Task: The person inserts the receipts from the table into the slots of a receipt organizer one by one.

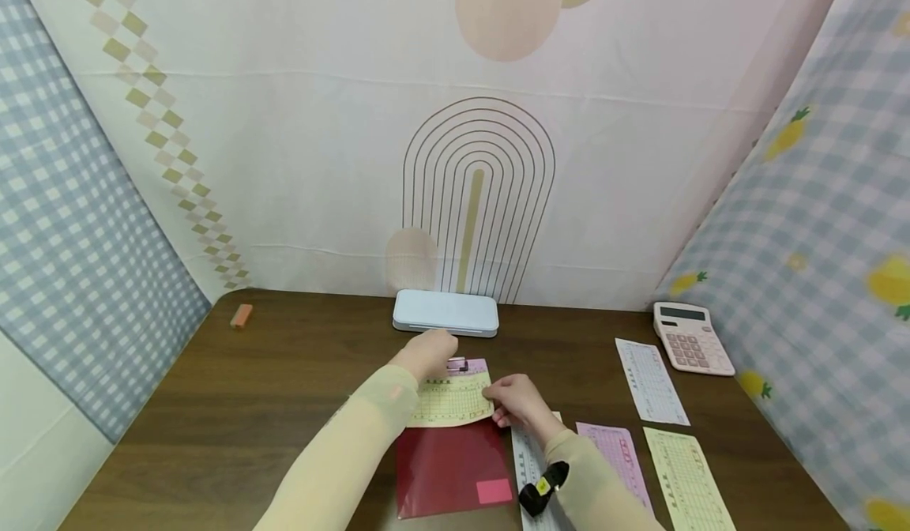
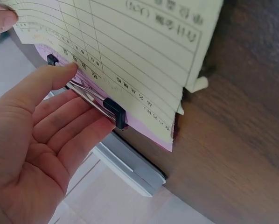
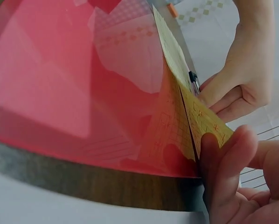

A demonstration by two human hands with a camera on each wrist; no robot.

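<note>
A red clipboard (image 1: 451, 468) lies on the table, a pink sticky note (image 1: 494, 491) at its lower right corner. At its top, a yellow printed form (image 1: 455, 401) overlaps a pink form (image 1: 478, 367). My left hand (image 1: 429, 353) holds the metal clip (image 2: 97, 100), its thumb over the yellow form's edge and its fingers behind the clip. With thumb and fingertips, my right hand (image 1: 522, 401) pinches the yellow form's right edge. In the right wrist view that form (image 3: 200, 112) stands tilted up from the glossy red board (image 3: 121, 116).
A pale pencil case (image 1: 445, 312) stands behind the clipboard. To the right lie a white form (image 1: 652, 381), another pink form (image 1: 617, 456), another yellow form (image 1: 690, 476) and a calculator (image 1: 693, 337). One more white slip (image 1: 528, 460) is partly under my right forearm. An orange eraser (image 1: 242, 315) sits far left.
</note>
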